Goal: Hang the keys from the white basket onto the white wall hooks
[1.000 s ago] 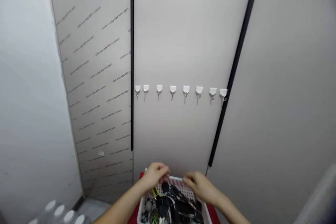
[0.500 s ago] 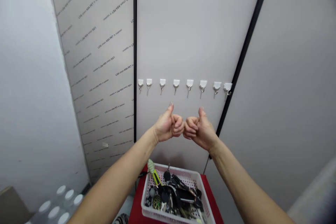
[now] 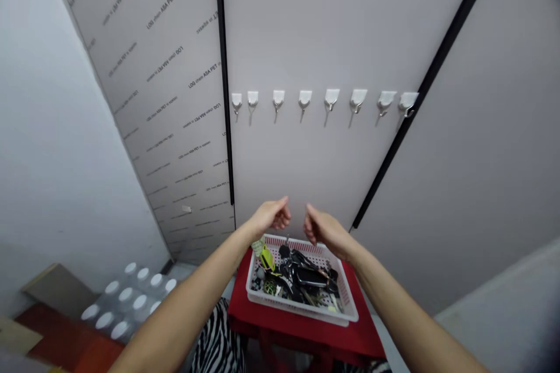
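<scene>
My left hand (image 3: 273, 217) hovers above the back left part of a white plastic basket (image 3: 301, 305), its fingers curled in and nothing seen in them. Slightly apart from it, my right hand (image 3: 324, 229) is also loosely closed above the basket's back right side, with no object visible in it. Inside the basket lies a jumble of keys and dark key fobs (image 3: 308, 277), a yellow-green item (image 3: 266, 259) and a coiled green piece (image 3: 269, 287). The basket stands on a red stool (image 3: 297, 326). Both hands are slightly blurred.
A row of several white adhesive hooks (image 3: 305, 98) is fixed to the pale panel ahead, between black strips (image 3: 225, 70). To the lower left are white-capped bottles (image 3: 125, 294) and a cardboard piece (image 3: 59, 291). My zebra-striped clothing (image 3: 219, 341) shows beside the stool.
Both hands have come down toward the basket and moved apart; before, their fists touched with thumbs up. The view has tilted downward, showing more of the stool and bottles.
</scene>
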Action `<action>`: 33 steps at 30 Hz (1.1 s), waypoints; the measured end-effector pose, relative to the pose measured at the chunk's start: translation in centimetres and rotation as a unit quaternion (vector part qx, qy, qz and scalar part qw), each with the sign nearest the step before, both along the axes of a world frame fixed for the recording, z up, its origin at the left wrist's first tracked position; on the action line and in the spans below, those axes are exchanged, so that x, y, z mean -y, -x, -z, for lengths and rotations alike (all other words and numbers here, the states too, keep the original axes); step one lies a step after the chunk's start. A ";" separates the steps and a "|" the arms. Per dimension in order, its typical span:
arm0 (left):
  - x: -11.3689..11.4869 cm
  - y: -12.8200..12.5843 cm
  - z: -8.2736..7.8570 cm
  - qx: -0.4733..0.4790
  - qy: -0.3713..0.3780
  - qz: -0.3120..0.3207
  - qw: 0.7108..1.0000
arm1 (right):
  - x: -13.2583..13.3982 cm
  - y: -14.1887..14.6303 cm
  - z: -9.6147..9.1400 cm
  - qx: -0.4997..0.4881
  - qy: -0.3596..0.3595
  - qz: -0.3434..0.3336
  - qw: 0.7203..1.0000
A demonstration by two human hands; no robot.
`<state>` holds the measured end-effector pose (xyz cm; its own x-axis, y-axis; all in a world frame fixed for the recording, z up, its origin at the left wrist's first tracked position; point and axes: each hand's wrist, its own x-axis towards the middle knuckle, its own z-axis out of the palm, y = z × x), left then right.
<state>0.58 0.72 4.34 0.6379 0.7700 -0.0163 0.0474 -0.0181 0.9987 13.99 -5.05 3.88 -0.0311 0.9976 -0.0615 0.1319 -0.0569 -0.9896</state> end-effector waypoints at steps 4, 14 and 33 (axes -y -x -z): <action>0.0 2.0 5.0 -0.143 -0.223 -0.154 0.952 | 0.7 -0.4 4.9 0.167 0.018 0.047 0.985; 2.4 3.3 7.5 -0.349 -0.518 0.014 0.781 | 0.7 2.4 8.3 0.349 -0.078 -0.025 0.933; 1.8 4.0 4.8 -0.144 -0.318 -0.150 0.925 | 2.7 3.1 8.5 0.344 -0.103 -0.016 0.933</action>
